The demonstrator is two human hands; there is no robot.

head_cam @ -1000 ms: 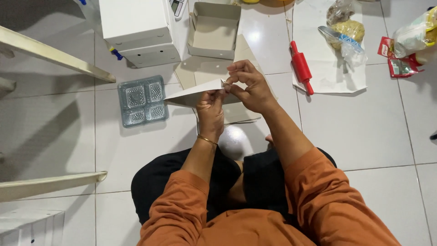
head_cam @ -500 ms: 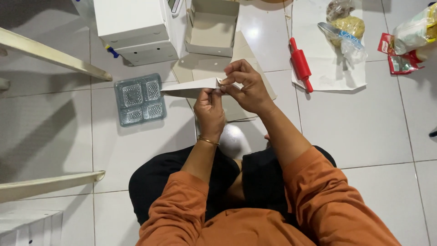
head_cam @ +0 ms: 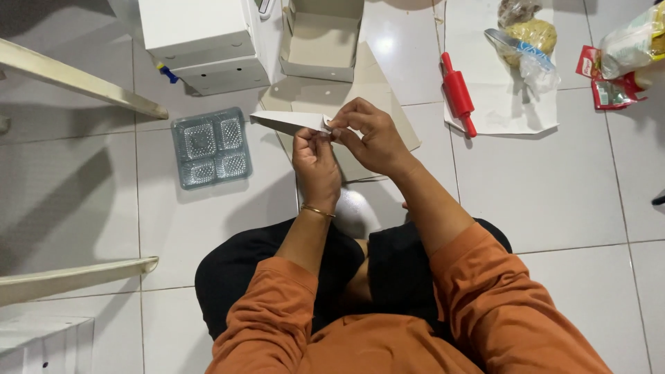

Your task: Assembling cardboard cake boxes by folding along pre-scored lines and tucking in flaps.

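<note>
Clear plastic catches the light first: a four-compartment tray lies flat on the white tiled floor to the left, just below a closed white box. Beside the box stands an open cardboard box, its hollow facing up, and a flat sheet of pale cardboard spreads out beneath the hands. Over that sheet the person, seated on the floor in orange sleeves, holds a folded piece of white card in the air; it points out to the left, roughly level. The left hand, a thin bangle at the wrist, has its fingertips pinched narrowly on the card's right end from below. The right hand meets it from above, thumb and forefinger closed on the same end, so the two hands touch. Further right, a red rolling pin rests at the edge of a white sheet of paper, with plastic bags of food on it and more packets well apart at the far right.
</note>
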